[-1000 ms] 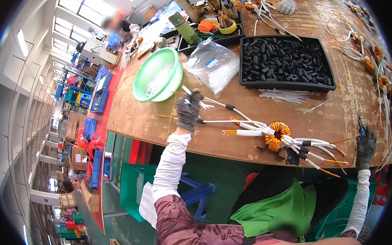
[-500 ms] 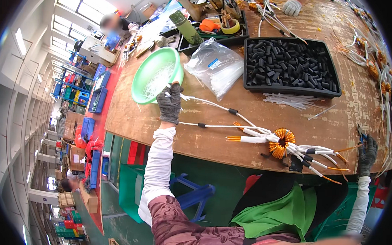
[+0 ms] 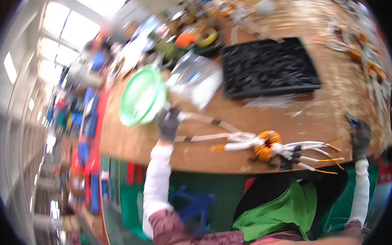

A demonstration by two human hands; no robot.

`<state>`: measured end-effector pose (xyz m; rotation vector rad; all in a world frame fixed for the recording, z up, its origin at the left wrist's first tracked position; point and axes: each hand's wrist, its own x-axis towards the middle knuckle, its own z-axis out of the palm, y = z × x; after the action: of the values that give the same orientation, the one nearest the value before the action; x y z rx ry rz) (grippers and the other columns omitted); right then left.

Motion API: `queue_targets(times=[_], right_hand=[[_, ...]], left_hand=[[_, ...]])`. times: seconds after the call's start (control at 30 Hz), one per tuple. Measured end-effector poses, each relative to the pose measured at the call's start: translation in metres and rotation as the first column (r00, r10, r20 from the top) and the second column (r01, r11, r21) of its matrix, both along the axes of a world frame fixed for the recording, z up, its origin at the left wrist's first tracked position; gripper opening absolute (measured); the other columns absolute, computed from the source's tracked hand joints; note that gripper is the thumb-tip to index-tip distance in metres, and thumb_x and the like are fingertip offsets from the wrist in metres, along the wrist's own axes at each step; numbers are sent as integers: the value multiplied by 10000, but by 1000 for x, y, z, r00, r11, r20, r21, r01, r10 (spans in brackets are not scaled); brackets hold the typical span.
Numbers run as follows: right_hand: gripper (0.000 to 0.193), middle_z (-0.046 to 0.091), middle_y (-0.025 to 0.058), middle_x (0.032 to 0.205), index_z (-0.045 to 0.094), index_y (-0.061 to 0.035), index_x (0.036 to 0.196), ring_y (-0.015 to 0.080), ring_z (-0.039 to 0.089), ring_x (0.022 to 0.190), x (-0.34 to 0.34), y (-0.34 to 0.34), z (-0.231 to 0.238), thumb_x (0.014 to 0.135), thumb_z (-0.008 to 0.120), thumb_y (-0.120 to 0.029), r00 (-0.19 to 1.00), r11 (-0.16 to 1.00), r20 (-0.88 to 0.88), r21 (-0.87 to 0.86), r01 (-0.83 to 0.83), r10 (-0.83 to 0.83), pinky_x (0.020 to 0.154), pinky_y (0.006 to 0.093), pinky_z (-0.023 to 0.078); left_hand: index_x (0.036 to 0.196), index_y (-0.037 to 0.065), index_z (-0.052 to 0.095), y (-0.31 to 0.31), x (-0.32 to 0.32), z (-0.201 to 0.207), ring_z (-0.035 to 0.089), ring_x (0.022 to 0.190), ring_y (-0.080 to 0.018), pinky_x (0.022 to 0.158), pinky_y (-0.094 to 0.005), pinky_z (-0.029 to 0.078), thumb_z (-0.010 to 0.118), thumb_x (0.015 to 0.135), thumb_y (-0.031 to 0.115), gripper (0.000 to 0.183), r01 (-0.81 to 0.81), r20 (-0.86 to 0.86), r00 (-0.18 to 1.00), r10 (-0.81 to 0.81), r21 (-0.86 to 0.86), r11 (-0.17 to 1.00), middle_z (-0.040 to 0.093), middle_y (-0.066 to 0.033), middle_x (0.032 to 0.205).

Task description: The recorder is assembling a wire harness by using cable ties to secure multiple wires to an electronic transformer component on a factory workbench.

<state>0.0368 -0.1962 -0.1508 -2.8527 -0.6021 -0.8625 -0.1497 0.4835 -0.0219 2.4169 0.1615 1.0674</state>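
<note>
My left hand point(image 3: 168, 124), in a dark grey glove, is closed at the ends of white sleeved wire leads point(image 3: 200, 118), just beside the green bowl point(image 3: 124, 109). The leads run right to a ring-shaped coil point(image 3: 267, 145) wound with orange copper wire, lying near the table's front edge. More white leads with black sleeves and bare copper ends fan out from its right side. My right hand point(image 3: 361, 138), gloved too, is closed around a small blue-handled hand tool point(image 3: 352, 122) at the table's right; blur hides its exact kind.
A black tray point(image 3: 271, 93) of short black tubes sits beyond the coil, with thin white strips point(image 3: 271, 102) before it. Left of it lies a clear plastic bag point(image 3: 196, 81). Several other coils point(image 3: 373, 71) line the right edge. Across the table shows another person's gloved hand point(image 3: 265, 7).
The whole view has shifted and blurred, so the bowl, bag and tray appear farther left and lower. Both hands keep their grips, and the coil stays in about the same place on the table.
</note>
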Motion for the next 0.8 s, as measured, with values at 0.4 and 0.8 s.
queue_targets(times=[0.4, 0.8], right_hand=[[478, 551, 144, 997, 575, -23, 1030, 322, 501, 948, -27, 63, 61, 615, 716, -213, 978, 972, -189, 198, 129, -91, 828, 398, 411], [471, 555, 146, 982, 582, -29, 1023, 328, 504, 941, -25, 63, 60, 618, 711, -232, 979, 975, -185, 187, 123, -88, 826, 404, 407]], left_hand=[[597, 75, 537, -26, 10, 46, 495, 509, -277, 483, -382, 353, 574, 854, 214, 295, 52, -181, 982, 56, 538, 841, 507, -102, 543], [1015, 35, 596, 168, -3, 101, 620, 852, -325, 763, -382, 479, 660, 764, 341, 401, -703, -112, 568, 816, 449, 551, 636, -187, 956]])
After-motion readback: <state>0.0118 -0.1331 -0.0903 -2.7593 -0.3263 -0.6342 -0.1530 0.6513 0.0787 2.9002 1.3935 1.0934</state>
